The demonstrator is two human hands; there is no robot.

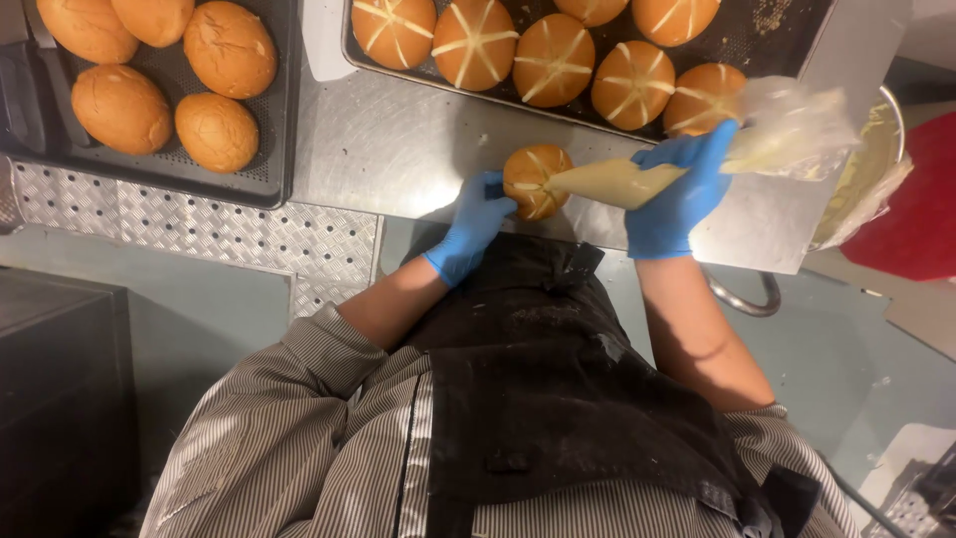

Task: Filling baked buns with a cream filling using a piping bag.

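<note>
My left hand (472, 225), in a blue glove, holds a round golden bun (533, 175) on the steel table (398, 149). The bun carries pale cream lines. My right hand (682, 194), also in a blue glove, grips a clear piping bag (627, 181) filled with pale cream, its tip resting on the bun. The bag's loose plastic end (792, 125) bunches up behind my right hand.
A dark perforated tray (787, 30) at the back holds several buns with cream lines. Another dark tray (269, 149) at the left holds several plain buns. A metal bowl (876, 159) with cream stands at the right, beside something red (921, 199).
</note>
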